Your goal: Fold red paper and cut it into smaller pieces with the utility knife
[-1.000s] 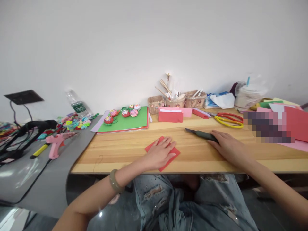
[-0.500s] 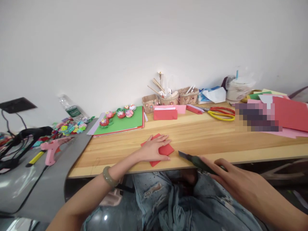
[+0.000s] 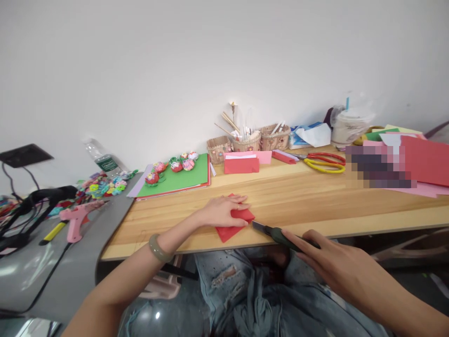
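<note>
A folded piece of red paper lies near the front edge of the wooden table. My left hand rests flat on it with the fingers spread, covering its middle and left part. To the right, my right hand is closed around the dark green handle of a utility knife. The knife's blade points left, its tip close beside the paper's right corner; whether it touches the paper I cannot tell.
Behind stand a red folded paper piece, small woven baskets and yellow-and-red-handled scissors. Green paper with crocheted flowers lies left, near a pink glue gun. A lidded cup and coloured paper sheets are at right.
My right hand has moved the utility knife left, bringing its blade up to the red paper's right corner. My left hand stays on the paper, which has barely shifted.
</note>
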